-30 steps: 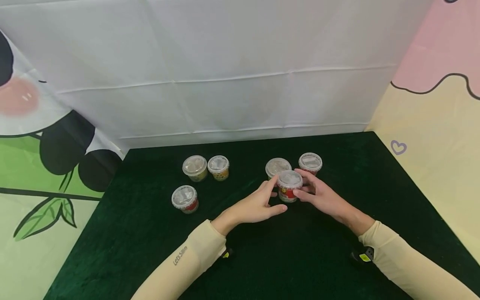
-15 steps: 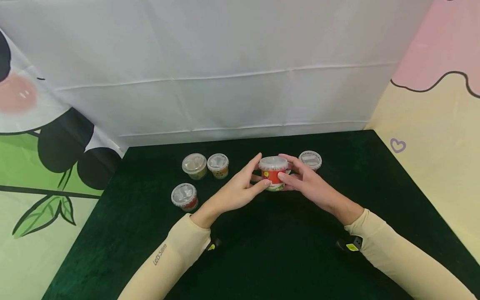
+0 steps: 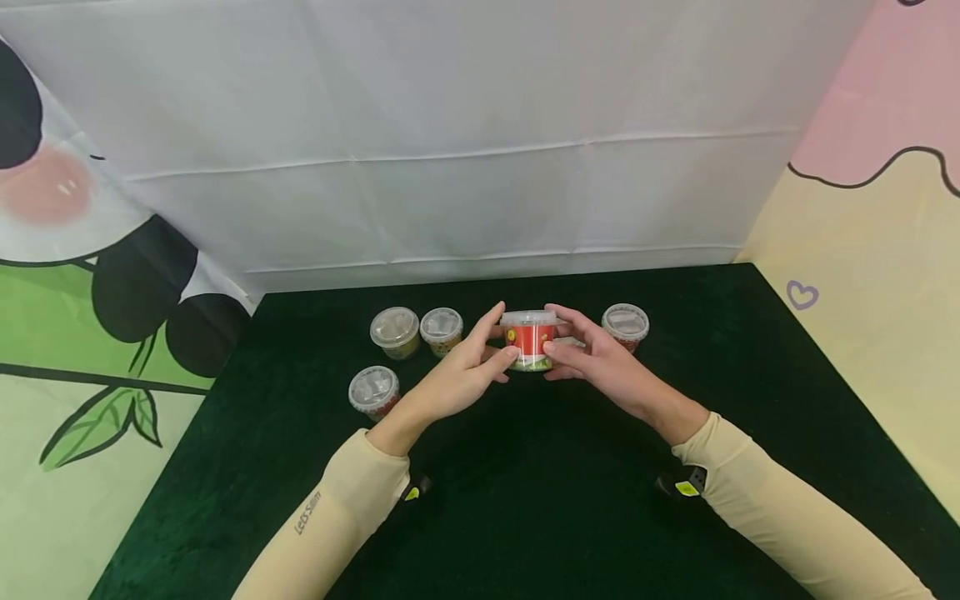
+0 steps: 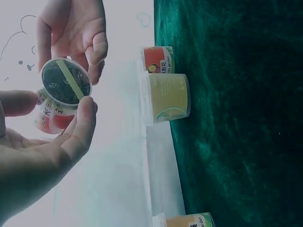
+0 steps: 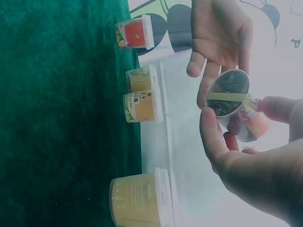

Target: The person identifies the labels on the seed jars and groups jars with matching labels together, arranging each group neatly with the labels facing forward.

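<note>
A lidded plastic cup with a red label and a clear lid is held up between my two hands, its dark base with a pale strip showing in both wrist views. My left hand grips its left side, thumb at the front and fingers behind. On the opposite side my right hand holds it with thumb and fingers. Behind the right hand, a large pale-yellow cup stands on the table, mostly hidden in the head view. Another red-labelled cup stands farther right.
Left of my hands stand a large cup, a smaller orange cup and a red-labelled cup, the last near my left forearm. They rest on a dark green cloth-covered table. A white cloth wall rises behind, with printed side panels.
Both hands have lifted the red-labelled cup off the table and brought it left, tilting it so its label faces me. My left hand has closed in on the cup.
</note>
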{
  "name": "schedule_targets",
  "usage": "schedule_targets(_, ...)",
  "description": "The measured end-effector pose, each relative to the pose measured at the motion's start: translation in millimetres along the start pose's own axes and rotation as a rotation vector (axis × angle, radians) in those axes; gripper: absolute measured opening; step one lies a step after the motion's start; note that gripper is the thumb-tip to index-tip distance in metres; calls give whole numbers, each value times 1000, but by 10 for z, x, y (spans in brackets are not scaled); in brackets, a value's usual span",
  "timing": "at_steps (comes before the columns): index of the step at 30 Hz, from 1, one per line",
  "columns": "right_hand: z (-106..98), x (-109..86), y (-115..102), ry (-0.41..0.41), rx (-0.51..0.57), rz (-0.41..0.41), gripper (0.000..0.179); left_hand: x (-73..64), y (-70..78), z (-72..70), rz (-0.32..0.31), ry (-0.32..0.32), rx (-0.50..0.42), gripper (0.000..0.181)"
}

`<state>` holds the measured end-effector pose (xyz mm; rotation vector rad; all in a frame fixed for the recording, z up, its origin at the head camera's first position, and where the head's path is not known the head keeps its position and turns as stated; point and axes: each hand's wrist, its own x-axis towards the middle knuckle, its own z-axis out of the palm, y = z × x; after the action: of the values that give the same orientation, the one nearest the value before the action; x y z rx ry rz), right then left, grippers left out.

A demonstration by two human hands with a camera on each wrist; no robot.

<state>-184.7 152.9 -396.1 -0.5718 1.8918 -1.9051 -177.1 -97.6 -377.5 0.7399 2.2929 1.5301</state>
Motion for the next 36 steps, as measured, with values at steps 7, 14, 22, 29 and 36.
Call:
schedule_targets(7, 22, 17, 29, -1, -37, -24, 69, 20, -58, 13, 22, 45, 11, 75)
schedule_targets(14, -6, 18, 54, -32, 39, -19, 68, 16, -77, 14, 70, 61, 35, 66)
schedule_targets(22, -14, 34, 80, -70, 159, 6, 66, 24, -91, 26, 76, 81, 24, 63)
schedule_targets(29, -4, 55, 73, -61, 143, 33, 66, 28, -103, 36, 93, 100, 45, 59)
schedule_targets(36, 6, 69, 52, -53, 134, 53, 67, 29, -97, 18, 98, 123, 81, 55)
